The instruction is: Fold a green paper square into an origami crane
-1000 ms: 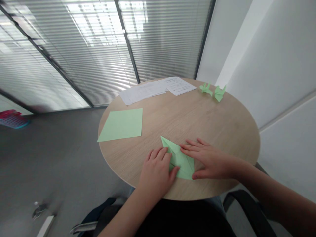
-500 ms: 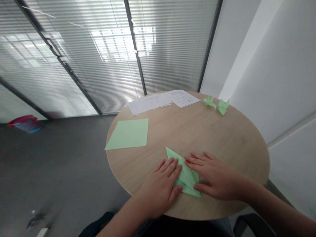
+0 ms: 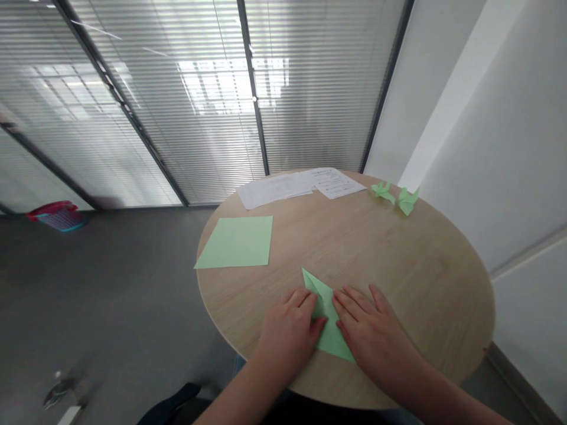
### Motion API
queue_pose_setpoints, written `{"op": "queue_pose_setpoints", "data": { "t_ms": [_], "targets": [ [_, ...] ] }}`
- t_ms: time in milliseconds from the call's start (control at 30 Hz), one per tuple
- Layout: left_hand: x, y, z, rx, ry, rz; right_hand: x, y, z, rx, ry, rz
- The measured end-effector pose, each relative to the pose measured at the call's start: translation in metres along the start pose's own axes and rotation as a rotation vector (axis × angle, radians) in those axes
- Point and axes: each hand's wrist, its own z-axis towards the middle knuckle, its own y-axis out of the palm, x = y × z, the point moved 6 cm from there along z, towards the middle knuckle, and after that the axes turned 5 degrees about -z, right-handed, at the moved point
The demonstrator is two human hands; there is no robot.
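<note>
A folded piece of green paper [image 3: 331, 336] lies on the round wooden table near its front edge, one sharp point aimed away from me. My left hand [image 3: 290, 324] grips its left edge, fingers curled in and thumb bent over the paper. Stretched nearly flat, the fingers of my right hand [image 3: 370, 321] press along the right edge of the paper. Both hands cover much of its sides, so the folds beneath them are hidden.
A flat green sheet [image 3: 237, 242] lies at the table's left edge. White printed papers [image 3: 283, 188] overlap at the back. Two small green folded paper figures [image 3: 406, 202] stand at the back right. A red and blue basket [image 3: 59, 216] is on the floor at left.
My left fingers have curled inward on the paper. My right hand has slid left and lies over its right edge, where the paper looks narrower. The whole view has shifted slightly.
</note>
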Motion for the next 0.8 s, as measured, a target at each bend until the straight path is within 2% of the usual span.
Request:
{"op": "queue_pose_setpoints", "data": {
  "t_ms": [133, 400, 600, 800],
  "targets": [
    [-0.001, 0.0, -0.004, 0.02, -0.056, 0.066, 0.003, -0.004, 0.005, -0.045, -0.012, 0.029],
    [-0.002, -0.005, -0.005, 0.079, -0.062, 0.127, 0.02, -0.023, 0.028, -0.163, -0.084, 0.158],
    [-0.005, -0.012, 0.003, 0.033, -0.085, 0.141, 0.016, -0.02, 0.052, -0.197, -0.045, 0.099],
    [-0.013, -0.011, 0.006, -0.006, -0.102, 0.136, 0.016, -0.019, 0.062, -0.221, -0.1, 0.085]
  ]
}}
